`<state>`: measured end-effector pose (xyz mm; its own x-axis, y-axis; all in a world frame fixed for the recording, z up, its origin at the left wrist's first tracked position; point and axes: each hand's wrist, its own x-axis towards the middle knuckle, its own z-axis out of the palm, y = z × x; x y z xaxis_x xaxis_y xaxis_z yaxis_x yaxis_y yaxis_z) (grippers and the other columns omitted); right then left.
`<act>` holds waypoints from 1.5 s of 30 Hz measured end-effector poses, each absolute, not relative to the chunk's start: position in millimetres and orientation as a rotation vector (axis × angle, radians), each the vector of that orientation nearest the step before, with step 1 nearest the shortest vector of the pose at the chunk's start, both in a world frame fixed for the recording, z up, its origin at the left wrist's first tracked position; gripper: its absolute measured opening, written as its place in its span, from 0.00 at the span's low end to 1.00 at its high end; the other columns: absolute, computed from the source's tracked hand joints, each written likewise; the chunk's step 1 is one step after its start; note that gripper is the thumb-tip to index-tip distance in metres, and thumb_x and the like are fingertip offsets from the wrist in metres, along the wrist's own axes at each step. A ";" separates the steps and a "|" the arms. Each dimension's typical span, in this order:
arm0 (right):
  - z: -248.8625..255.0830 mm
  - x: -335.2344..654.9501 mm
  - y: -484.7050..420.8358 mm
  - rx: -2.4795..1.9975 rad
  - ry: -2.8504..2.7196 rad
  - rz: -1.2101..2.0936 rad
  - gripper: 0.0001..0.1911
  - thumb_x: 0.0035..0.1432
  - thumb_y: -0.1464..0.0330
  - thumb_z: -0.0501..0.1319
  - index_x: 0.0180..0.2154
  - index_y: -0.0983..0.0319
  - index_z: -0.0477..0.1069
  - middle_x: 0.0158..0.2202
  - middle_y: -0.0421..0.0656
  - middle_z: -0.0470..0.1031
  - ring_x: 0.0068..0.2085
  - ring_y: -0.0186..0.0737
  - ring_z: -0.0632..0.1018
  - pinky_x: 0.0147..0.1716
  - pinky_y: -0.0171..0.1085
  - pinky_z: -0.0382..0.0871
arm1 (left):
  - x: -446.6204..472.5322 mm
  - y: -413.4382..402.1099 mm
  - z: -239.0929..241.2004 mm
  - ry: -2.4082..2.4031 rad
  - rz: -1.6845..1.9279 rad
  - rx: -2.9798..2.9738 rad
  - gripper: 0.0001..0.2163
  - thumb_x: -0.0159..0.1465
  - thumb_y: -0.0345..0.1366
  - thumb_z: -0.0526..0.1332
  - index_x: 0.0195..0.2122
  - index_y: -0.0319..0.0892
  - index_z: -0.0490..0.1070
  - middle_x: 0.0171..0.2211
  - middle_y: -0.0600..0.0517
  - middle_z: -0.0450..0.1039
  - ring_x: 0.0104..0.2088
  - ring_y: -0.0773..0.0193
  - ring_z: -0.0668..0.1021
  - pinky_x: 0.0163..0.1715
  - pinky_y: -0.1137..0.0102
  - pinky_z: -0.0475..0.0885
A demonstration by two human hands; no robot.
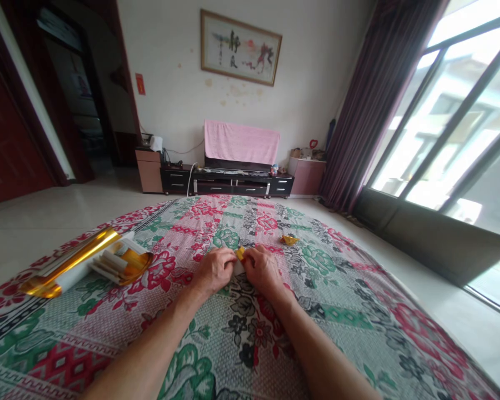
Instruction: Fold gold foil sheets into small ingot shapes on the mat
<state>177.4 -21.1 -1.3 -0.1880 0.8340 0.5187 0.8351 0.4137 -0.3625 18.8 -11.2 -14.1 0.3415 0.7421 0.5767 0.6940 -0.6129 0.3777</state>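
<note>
Both my hands meet over the middle of the patterned cloth point(275, 328). A small piece of gold foil paper point(240, 254) with a white underside is pinched between them. My left hand point(214, 269) is closed on its left edge, fingers curled. My right hand point(263, 270) grips the right side, thumb and fingers pressed together. Part of the paper is hidden behind the fingers. Just beyond my right hand sits a small folded gold paper shape point(289, 240).
To the left lie a curled gold foil sheet point(85, 258) and a stack of gold and white papers point(123, 262). Past the cloth's far edge stands a low black cabinet point(233, 183) with a pink cloth point(241, 141) above it. A curtained window point(454, 139) is on the right.
</note>
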 end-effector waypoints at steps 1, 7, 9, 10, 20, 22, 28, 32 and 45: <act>-1.4 177.0 -21.5 -1.427 -2.020 -0.011 0.08 0.53 0.74 0.52 0.28 0.62 0.70 0.28 0.42 0.68 0.31 0.33 0.70 0.30 0.29 0.58 | 18.8 -11.2 -14.3 1.338 1.136 2.535 0.10 0.54 0.25 0.55 0.31 0.40 0.75 0.34 0.51 0.74 0.36 0.63 0.73 0.41 0.68 0.68; -2.9 176.3 -21.0 -1.492 -2.011 0.025 0.08 0.53 0.74 0.52 0.28 0.62 0.69 0.28 0.42 0.68 0.30 0.33 0.70 0.30 0.30 0.58 | 19.4 -12.1 -14.3 1.314 1.079 2.585 0.10 0.55 0.26 0.54 0.31 0.41 0.75 0.35 0.51 0.74 0.37 0.62 0.72 0.41 0.67 0.67; -3.4 176.8 -21.1 -1.490 -2.019 0.022 0.08 0.53 0.73 0.53 0.28 0.62 0.70 0.29 0.42 0.67 0.31 0.34 0.70 0.30 0.30 0.60 | 19.5 -13.0 -13.6 1.318 1.046 2.600 0.10 0.55 0.26 0.54 0.31 0.41 0.75 0.35 0.51 0.74 0.37 0.62 0.72 0.42 0.67 0.67; -3.6 177.3 -21.2 -1.474 -2.022 0.012 0.08 0.53 0.73 0.53 0.28 0.62 0.70 0.30 0.43 0.68 0.31 0.34 0.70 0.31 0.31 0.60 | 19.6 -13.6 -13.1 1.319 1.034 2.608 0.10 0.55 0.26 0.54 0.31 0.41 0.75 0.35 0.51 0.74 0.37 0.62 0.72 0.42 0.67 0.67; -4.4 185.3 -16.9 -1.025 -2.202 0.064 0.14 0.52 0.78 0.52 0.35 0.59 0.72 0.39 0.43 0.72 0.41 0.38 0.70 0.46 0.39 0.62 | 14.7 -16.2 -5.6 1.202 0.981 2.667 0.09 0.53 0.26 0.56 0.30 0.42 0.75 0.36 0.51 0.74 0.38 0.62 0.72 0.42 0.66 0.66; -4.7 186.4 -15.3 -0.989 -2.218 0.117 0.14 0.52 0.78 0.52 0.35 0.59 0.73 0.39 0.42 0.73 0.41 0.37 0.71 0.45 0.38 0.63 | 12.1 -15.8 -4.1 1.166 0.981 2.660 0.09 0.52 0.26 0.57 0.31 0.42 0.74 0.37 0.51 0.74 0.39 0.62 0.72 0.43 0.66 0.66; -1.8 191.1 -12.4 -0.932 -2.256 0.233 0.15 0.49 0.79 0.52 0.34 0.61 0.74 0.39 0.43 0.73 0.40 0.35 0.72 0.43 0.36 0.65 | 7.7 -16.6 2.8 1.086 0.847 2.631 0.14 0.46 0.27 0.60 0.36 0.42 0.73 0.43 0.51 0.71 0.43 0.61 0.71 0.48 0.66 0.64; -0.6 192.2 -10.9 -0.932 -2.253 0.275 0.16 0.48 0.80 0.52 0.34 0.62 0.74 0.38 0.43 0.73 0.40 0.35 0.72 0.43 0.37 0.66 | 9.2 -15.7 2.2 1.146 0.833 2.619 0.12 0.47 0.28 0.60 0.34 0.42 0.73 0.42 0.51 0.71 0.43 0.61 0.71 0.47 0.66 0.64; 8.6 198.6 -12.7 -0.906 -2.377 0.376 0.17 0.44 0.77 0.58 0.39 0.61 0.72 0.43 0.44 0.69 0.44 0.38 0.70 0.45 0.40 0.64 | 11.9 -8.4 -6.9 1.164 0.911 2.608 0.06 0.54 0.29 0.58 0.31 0.43 0.73 0.38 0.52 0.72 0.41 0.62 0.71 0.44 0.65 0.65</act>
